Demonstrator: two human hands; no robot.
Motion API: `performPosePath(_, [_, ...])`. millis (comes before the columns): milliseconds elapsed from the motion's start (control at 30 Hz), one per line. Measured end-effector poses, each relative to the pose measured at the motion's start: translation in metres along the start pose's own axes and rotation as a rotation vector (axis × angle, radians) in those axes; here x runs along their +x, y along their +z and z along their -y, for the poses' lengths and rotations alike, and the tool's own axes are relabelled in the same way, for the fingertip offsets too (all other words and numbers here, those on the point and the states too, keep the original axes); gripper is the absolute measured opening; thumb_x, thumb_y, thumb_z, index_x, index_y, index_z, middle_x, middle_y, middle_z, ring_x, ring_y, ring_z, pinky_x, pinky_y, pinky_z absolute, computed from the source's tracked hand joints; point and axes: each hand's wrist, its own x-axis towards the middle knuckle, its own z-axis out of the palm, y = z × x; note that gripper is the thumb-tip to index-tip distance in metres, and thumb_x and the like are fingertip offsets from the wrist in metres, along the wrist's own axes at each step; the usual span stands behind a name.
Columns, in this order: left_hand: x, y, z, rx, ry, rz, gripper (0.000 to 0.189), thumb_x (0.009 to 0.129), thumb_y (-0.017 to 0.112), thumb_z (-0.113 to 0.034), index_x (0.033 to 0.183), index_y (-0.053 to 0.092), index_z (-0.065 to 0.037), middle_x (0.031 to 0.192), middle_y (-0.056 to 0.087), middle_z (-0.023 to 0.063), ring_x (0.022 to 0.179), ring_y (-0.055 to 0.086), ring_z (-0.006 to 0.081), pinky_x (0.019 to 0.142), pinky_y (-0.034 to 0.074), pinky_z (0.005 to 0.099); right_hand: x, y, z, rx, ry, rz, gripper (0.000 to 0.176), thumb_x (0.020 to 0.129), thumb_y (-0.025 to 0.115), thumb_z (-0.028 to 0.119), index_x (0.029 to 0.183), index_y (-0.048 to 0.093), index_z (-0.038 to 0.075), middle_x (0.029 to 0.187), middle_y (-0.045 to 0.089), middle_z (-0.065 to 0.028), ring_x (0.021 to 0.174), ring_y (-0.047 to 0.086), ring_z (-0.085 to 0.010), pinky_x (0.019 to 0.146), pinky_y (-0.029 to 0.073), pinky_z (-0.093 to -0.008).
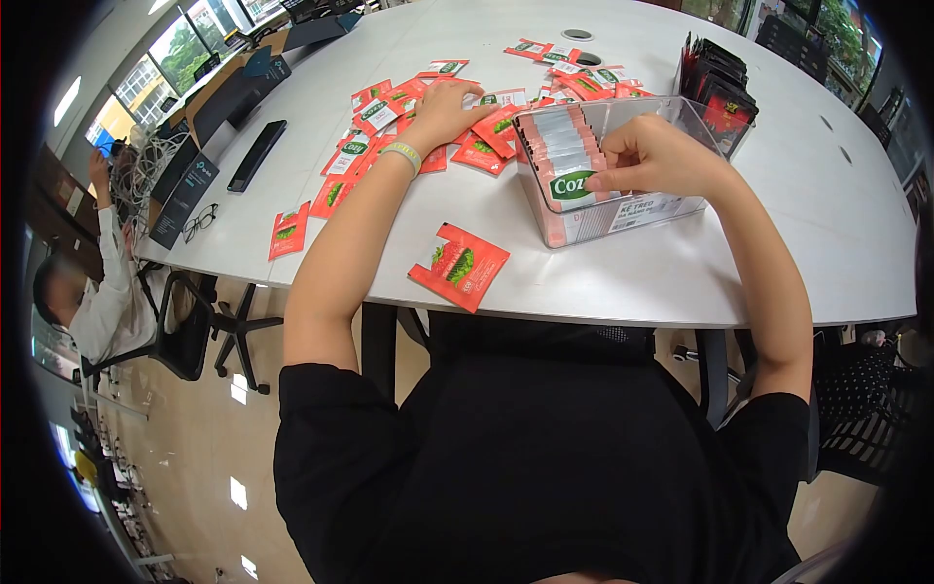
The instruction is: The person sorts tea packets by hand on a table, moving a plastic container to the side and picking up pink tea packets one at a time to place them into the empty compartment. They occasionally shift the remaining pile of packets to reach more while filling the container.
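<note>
Red Cozy sachets (377,116) lie in a loose pile on the white table (642,292). My left hand (446,115) rests on the pile, palm down, its fingers partly spread. A clear plastic box (623,219) stands to the right, with a row of upright sachets (559,151) packed in its left part. My right hand (647,161) is inside the box at the row's right side, thumb on the front sachet and fingers curled against the row. One sachet (459,268) lies alone near the table edge, another (289,232) at the left.
A black holder with dark packets (720,92) stands behind the box. Further left are a phone (257,156), eyeglasses (200,223), dark boxes (185,195) and bundled cables (146,180). A seated person (107,302) in white is at the far left, beside an office chair (185,326).
</note>
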Motion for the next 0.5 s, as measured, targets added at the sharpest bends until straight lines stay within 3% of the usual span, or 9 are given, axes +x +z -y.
performPosePath(233, [0.001,-0.003,-0.001,-0.007,-0.033,0.064,0.054,0.074,0.07,-0.046,0.098,0.063,0.002,0.109,0.058,0.021,0.1,0.057,0.0297,0.085,0.045,0.0375,0.001,0.0,-0.002,-0.009,0.0,0.006,0.031,0.078,0.072,0.02,0.059,0.057,0.001,0.05,0.05,-0.0013,0.044,0.045,-0.0072,0.041,0.033,-0.0234])
performPosePath(300, [-0.002,-0.001,-0.003,-0.041,0.06,-0.135,0.047,0.072,0.072,-0.043,0.091,0.064,0.0,0.103,0.061,0.0187,0.093,0.059,0.0285,0.082,0.045,0.037,0.001,0.0,-0.002,-0.002,0.002,0.005,0.03,0.078,0.072,0.02,0.059,0.058,0.0,0.05,0.05,-0.0012,0.044,0.045,-0.0071,0.041,0.033,-0.0233])
performPosePath(400, [-0.008,-0.016,-0.017,-0.211,-0.045,-0.207,0.038,0.074,0.073,-0.037,0.087,0.063,-0.002,0.088,0.064,0.0135,0.084,0.061,0.0235,0.078,0.047,0.0334,0.0,0.0,-0.001,0.007,0.018,0.01,0.03,0.078,0.071,0.02,0.059,0.058,0.0,0.05,0.05,-0.0011,0.045,0.045,-0.0068,0.041,0.033,-0.023])
performPosePath(500, [-0.009,-0.024,-0.023,-0.21,0.014,-0.328,0.029,0.076,0.071,-0.031,0.086,0.064,-0.004,0.08,0.067,0.009,0.076,0.063,0.0176,0.072,0.048,0.029,0.0,-0.001,0.0,-0.006,0.012,0.018,0.031,0.078,0.071,0.02,0.058,0.057,0.001,0.05,0.05,-0.001,0.045,0.044,-0.0066,0.041,0.032,-0.0231])
